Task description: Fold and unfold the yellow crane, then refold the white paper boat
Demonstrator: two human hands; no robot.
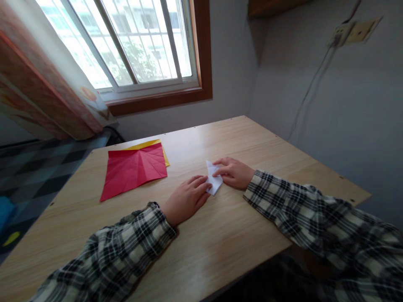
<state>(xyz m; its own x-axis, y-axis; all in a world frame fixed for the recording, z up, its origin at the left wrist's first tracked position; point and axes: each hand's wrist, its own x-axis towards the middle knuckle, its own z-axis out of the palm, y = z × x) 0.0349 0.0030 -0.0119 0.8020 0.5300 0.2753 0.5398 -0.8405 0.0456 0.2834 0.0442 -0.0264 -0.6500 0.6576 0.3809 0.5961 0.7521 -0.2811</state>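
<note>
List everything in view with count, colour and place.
table: 1, light wood, foreground
folded paper: 1, white, centre
creased sheet: 1, red, table's left
lower sheet: 1, yellow, partly under creased sheet
window: 1, brown-framed, upper left
curtain: 1, orange/white, left
wall fittings: 2, pale, upper right
cord: 1, grey, right
ledge: 1, brown, top
checked surface: 1, dark, left
unclear shapes: 2, blue/yellow, left
left hand, right hand: 2, bare, on folded paper
sleeves: 2, black-white plaid, forearms
</note>
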